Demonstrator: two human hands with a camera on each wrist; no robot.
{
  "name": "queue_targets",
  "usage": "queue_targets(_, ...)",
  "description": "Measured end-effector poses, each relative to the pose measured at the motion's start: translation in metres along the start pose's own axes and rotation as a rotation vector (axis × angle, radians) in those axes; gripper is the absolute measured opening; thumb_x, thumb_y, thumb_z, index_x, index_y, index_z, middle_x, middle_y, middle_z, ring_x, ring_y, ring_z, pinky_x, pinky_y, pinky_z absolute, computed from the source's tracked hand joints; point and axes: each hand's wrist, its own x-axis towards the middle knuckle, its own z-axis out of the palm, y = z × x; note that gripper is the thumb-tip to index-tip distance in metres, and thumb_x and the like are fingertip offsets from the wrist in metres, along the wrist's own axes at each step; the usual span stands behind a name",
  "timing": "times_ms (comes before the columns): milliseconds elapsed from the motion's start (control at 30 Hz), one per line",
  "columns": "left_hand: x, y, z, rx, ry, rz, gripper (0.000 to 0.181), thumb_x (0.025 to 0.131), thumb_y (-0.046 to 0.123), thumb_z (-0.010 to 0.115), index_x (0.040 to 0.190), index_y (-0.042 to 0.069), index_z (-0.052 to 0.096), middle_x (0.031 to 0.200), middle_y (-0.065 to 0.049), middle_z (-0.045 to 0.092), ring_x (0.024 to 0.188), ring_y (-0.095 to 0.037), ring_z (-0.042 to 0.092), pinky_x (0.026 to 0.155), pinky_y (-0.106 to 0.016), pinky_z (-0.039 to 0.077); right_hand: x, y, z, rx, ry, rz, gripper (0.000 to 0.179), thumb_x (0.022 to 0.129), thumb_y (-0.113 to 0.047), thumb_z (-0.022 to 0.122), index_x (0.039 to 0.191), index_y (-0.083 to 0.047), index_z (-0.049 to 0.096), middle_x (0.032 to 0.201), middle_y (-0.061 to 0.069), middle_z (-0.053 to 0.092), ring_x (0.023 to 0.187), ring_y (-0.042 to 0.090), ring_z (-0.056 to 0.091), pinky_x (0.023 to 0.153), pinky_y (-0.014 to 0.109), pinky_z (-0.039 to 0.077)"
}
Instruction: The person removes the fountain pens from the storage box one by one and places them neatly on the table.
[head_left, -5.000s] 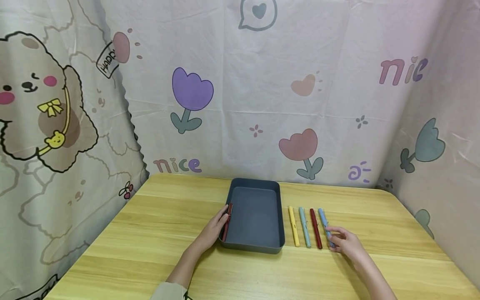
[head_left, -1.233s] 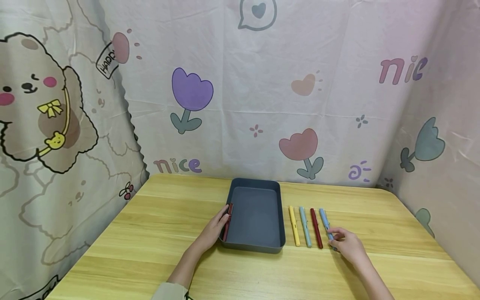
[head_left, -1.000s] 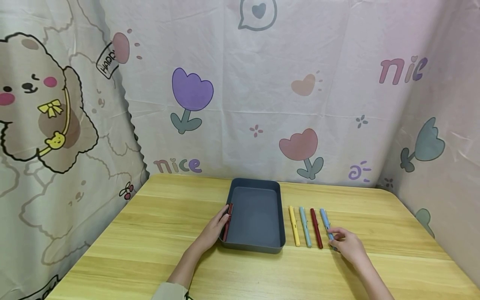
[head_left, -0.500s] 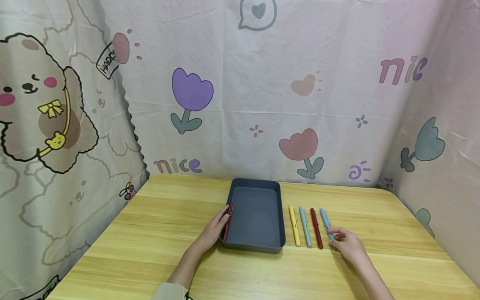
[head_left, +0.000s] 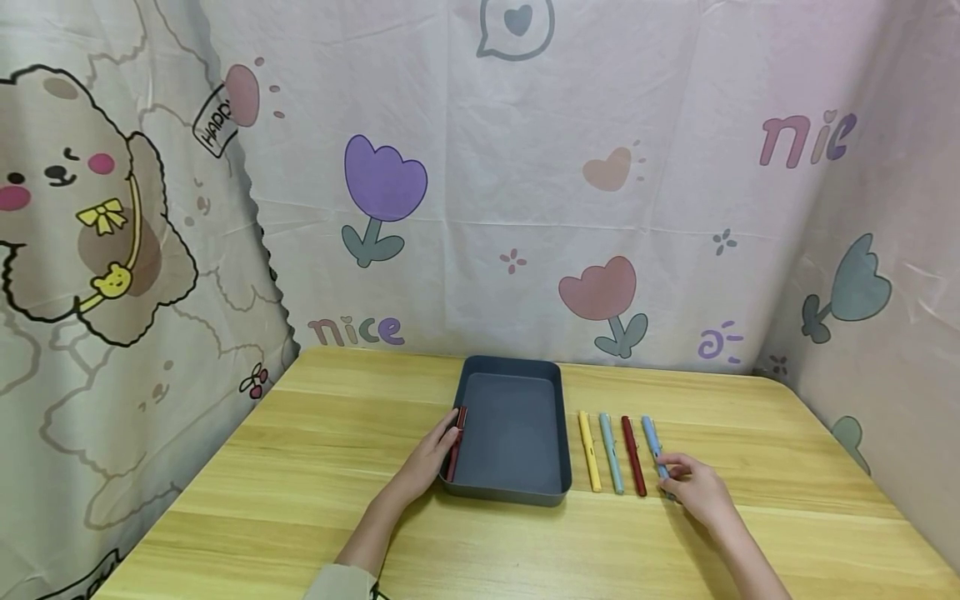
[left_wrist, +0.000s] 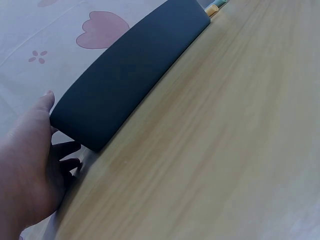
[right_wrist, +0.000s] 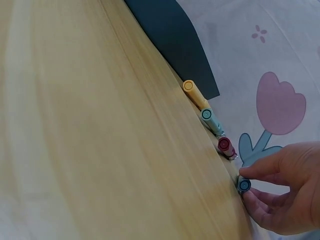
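Note:
My left hand (head_left: 422,467) grips the left wall of a dark grey tray (head_left: 510,498), its thumb over the rim. Inside the tray, a dark red pen (head_left: 453,458) lies along that wall, partly behind the thumb. My right hand (head_left: 699,490) pinches the lower half of a light blue pen (head_left: 651,432) between thumb and fingers; the right wrist view has the blue pen's round end (right_wrist: 244,185) at the fingertips, down at table level. Left of it, side by side, lie a red pen (head_left: 633,457), a pale teal pen (head_left: 611,454) and a yellow pen (head_left: 589,454).
The wooden table (head_left: 300,467) carries the tray near its back edge, with the pen row close to the tray's right wall. A printed cloth curtain (head_left: 480,183) hangs behind the table and along both sides.
Over five seconds, the blue pen's upper end has shifted slightly right, and my right fingers have drawn in round its lower half. My left hand and the tray have hardly moved.

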Motion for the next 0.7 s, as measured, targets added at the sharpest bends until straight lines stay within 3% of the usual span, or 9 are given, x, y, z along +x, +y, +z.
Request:
queue_targets(267, 0.000, 0.001, 0.000, 0.009, 0.010, -0.010, 0.051, 0.101, 0.032, 0.033, 0.146, 0.009, 0.024, 0.140, -0.021, 0.036, 0.128, -0.038, 0.030, 0.101, -0.058, 0.019, 0.001, 0.000, 0.000, -0.006, -0.001, 0.004, 0.027, 0.081, -0.008, 0.064, 0.107, 0.001, 0.062, 0.092, 0.013, 0.061, 0.092, 0.038, 0.056, 0.070, 0.045, 0.045)
queue_targets(367, 0.000, 0.000, 0.000, 0.007, 0.006, -0.007, 0.051, 0.102, 0.031, 0.032, 0.147, 0.009, 0.023, 0.139, -0.021, 0.036, 0.128, -0.038, 0.030, 0.101, -0.058, 0.019, 0.000, 0.000, -0.001, 0.015, -0.003, 0.016, 0.029, 0.082, -0.007, 0.063, 0.109, 0.003, 0.061, 0.091, 0.012, 0.061, 0.085, 0.032, 0.058, 0.064, 0.039, 0.046)
queue_targets(700, 0.000, 0.001, 0.000, 0.005, 0.004, -0.009, 0.051, 0.101, 0.031, 0.032, 0.147, 0.009, 0.023, 0.139, -0.021, 0.037, 0.126, -0.037, 0.034, 0.100, -0.058, 0.020, -0.001, -0.010, -0.008, 0.004, -0.001, 0.001, 0.034, 0.086, -0.009, 0.061, 0.116, 0.006, 0.057, 0.099, 0.019, 0.060, 0.090, 0.038, 0.060, 0.061, 0.036, 0.048)
